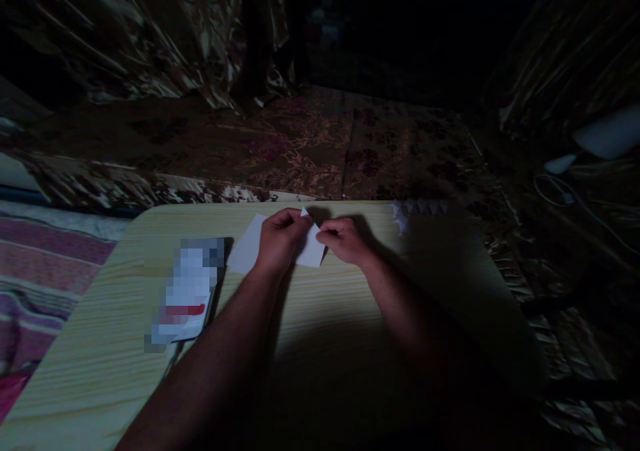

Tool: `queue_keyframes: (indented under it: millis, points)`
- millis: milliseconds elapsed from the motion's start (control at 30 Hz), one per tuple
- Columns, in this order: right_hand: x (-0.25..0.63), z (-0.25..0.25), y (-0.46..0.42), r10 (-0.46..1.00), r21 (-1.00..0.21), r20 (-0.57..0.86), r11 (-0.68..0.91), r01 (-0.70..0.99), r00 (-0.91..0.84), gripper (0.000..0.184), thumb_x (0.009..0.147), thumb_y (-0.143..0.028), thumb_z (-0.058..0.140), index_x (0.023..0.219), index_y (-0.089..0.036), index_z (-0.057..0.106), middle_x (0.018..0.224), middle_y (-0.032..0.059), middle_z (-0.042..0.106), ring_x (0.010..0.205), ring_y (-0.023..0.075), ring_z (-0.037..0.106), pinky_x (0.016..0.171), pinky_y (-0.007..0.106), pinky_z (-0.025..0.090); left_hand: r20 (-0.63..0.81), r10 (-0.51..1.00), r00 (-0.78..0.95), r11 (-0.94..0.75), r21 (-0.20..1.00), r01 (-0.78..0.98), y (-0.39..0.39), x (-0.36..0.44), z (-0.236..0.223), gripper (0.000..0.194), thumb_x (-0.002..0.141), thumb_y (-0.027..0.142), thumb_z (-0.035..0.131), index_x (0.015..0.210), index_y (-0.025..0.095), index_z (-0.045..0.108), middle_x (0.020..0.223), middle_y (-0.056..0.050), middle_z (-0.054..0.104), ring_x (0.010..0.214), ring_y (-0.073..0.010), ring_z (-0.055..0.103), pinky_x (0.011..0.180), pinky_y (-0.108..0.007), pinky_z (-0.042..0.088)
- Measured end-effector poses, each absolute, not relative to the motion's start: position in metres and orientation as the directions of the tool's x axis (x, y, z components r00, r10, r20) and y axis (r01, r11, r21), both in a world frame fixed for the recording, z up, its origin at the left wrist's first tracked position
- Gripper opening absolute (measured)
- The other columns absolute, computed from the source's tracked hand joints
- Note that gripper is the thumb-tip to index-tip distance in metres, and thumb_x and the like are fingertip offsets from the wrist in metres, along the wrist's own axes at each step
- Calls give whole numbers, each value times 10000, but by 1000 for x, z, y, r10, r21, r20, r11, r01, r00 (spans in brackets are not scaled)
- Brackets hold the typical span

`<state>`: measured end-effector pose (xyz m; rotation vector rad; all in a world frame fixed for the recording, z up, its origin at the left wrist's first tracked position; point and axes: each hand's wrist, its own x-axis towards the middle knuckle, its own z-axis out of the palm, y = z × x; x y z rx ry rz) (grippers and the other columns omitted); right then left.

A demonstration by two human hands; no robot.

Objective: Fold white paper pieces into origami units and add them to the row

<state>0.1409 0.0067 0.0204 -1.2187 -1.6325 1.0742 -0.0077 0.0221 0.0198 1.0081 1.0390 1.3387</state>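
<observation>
Near the far edge of the wooden table, my left hand point(281, 236) is closed on a white sheet of paper point(311, 252), with a pointed corner standing up past the fingertips. My right hand point(345, 239) pinches the same paper at its right edge. Part of the sheet is hidden behind the left hand's fingers. Beneath and left of the left hand lies another piece of white paper point(246, 246), flat on the table. Off to the right, several small folded paper pieces point(423, 207) sit along the far edge.
A phone point(187, 294) with a blurred-out screen lies on the left of the wooden table point(320, 331). A patterned cloth point(320, 144) covers the surface beyond. Striped bedding point(47, 264) is at the left. A white cable point(560, 191) hangs at the dark right side.
</observation>
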Motion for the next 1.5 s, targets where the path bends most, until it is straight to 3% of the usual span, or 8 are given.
queue_keyframes:
  millis: [333,667,833,967,1067,1233,1500]
  points:
    - [137,21,8,979,-940,160,190,283,-124,176,743,-267,535,598,-168,527,545,-48,446,537,82,409,499,207,303,48,996,75,-40,994,-104,16,-7,22,119,608,219,736,668,153,657,639,12,622,538,-90,503,521,-215,372]
    - [138,22,7,980,-934,153,186,305,-128,127,690,-200,538,567,-165,549,512,-53,452,537,84,403,522,211,307,12,993,-118,-46,957,-287,20,-7,21,128,616,230,730,644,168,622,616,24,606,524,-89,510,526,-223,382]
    - [139,24,6,977,-962,185,201,183,-103,115,708,-224,556,614,-158,566,582,-28,526,579,93,462,559,217,359,2,995,-96,-34,942,-334,21,-9,20,133,620,229,736,643,167,620,597,25,597,506,-87,501,500,-220,375]
    - [136,21,7,983,-982,145,157,107,-111,156,695,-304,629,746,-162,589,699,-6,602,630,104,524,584,221,399,30,998,-47,-38,982,-184,18,-7,20,129,619,251,739,636,159,650,582,16,599,479,-87,486,469,-220,355]
    - [136,16,10,985,-982,137,149,118,-104,155,698,-304,623,692,-161,562,647,-15,575,589,95,499,564,221,392,29,1000,2,-28,989,-145,15,-5,23,164,619,279,748,703,156,679,627,8,629,493,-92,509,478,-219,378]
    - [139,13,14,994,-995,95,93,38,47,177,699,-325,616,690,-170,530,643,-10,585,571,100,506,536,224,392,20,991,129,2,986,-164,12,-4,29,398,590,294,779,951,159,679,750,-19,680,581,-129,593,555,-250,479]
    - [139,22,11,999,-999,43,43,-5,0,210,679,-338,632,711,-180,498,626,-29,566,517,78,461,493,206,369,35,997,66,-26,991,-135,15,-6,20,317,613,268,750,903,149,708,688,-14,662,551,-117,578,533,-236,466]
